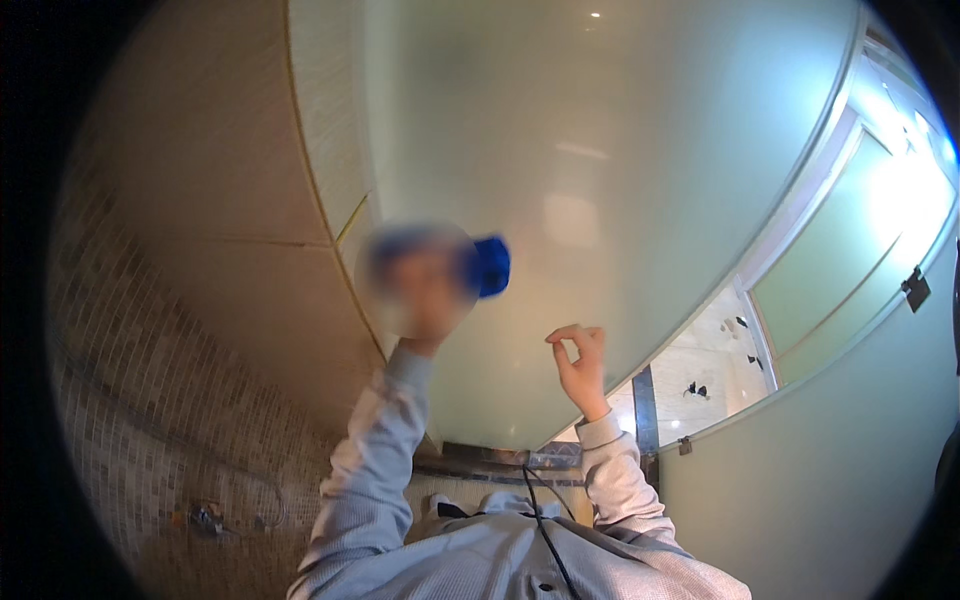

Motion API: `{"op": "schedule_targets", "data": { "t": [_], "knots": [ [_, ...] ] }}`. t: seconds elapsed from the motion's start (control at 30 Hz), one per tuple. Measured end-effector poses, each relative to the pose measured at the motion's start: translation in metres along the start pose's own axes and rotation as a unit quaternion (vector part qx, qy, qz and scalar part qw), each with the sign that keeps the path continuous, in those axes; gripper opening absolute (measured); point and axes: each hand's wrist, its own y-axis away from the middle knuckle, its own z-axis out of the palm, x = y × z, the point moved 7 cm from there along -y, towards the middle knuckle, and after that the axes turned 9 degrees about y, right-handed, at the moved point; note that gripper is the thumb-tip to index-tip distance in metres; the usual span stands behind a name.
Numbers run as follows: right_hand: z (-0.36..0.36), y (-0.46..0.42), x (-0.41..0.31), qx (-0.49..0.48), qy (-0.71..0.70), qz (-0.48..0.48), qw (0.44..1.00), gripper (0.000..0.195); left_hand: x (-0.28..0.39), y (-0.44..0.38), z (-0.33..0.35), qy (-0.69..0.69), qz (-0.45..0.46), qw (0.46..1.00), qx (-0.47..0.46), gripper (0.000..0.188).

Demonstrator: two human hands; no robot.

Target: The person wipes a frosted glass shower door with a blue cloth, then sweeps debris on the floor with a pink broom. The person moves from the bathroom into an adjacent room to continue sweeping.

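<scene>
My left hand (pixel 429 296) is raised before a frosted glass panel (pixel 480 360), and a blurred patch covers most of it. A blue thing, apparently a cloth (pixel 493 267), shows on both sides of that hand, which appears to grip it. How its fingers lie is hidden by the blur. Lower and to the right, my right hand (pixel 583 375) is held up in front of the same glass. Its fingers curl loosely, the thumb tip close to the index fingertip, with nothing seen between them.
A tiled wall (pixel 300 315) meets the glass at left, with mosaic tiles (pixel 172 397) and a metal shower fixture (pixel 206 517) below. At right is another glass panel (pixel 787 480) with dark metal hinges (pixel 916 289). A dark cord (pixel 534 495) hangs down my front.
</scene>
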Motion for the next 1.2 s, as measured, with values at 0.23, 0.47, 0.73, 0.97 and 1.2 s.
{"op": "schedule_targets", "data": {
  "t": [0.23,0.47,0.73,0.97,1.2],
  "knots": [
    [0.001,-0.008,-0.009,0.01,-0.001,-0.01,1.0,0.013,0.0,0.192,0.025,0.041,-0.254,0.961,-0.098,0.048],
    [0.0,-0.008,-0.006,0.014,-0.003,-0.017,1.0,0.013,0.012,0.192,0.035,0.142,-0.379,0.913,0.047,0.056],
    [-0.003,-0.006,-0.005,-0.002,-0.01,-0.016,1.0,0.013,0.022,-0.073,-0.007,0.01,-0.133,0.985,0.11,0.022],
    [0.003,-0.006,0.0,-0.006,-0.053,-0.016,0.998,0.013,0.025,-0.035,0.012,-0.028,0.011,0.999,0.032,0.006],
    [0.0,-0.005,0.002,-0.007,-0.054,-0.016,0.998,0.012,0.051,0.061,0.043,0.024,-0.008,0.996,-0.089,0.003]
  ]
}}
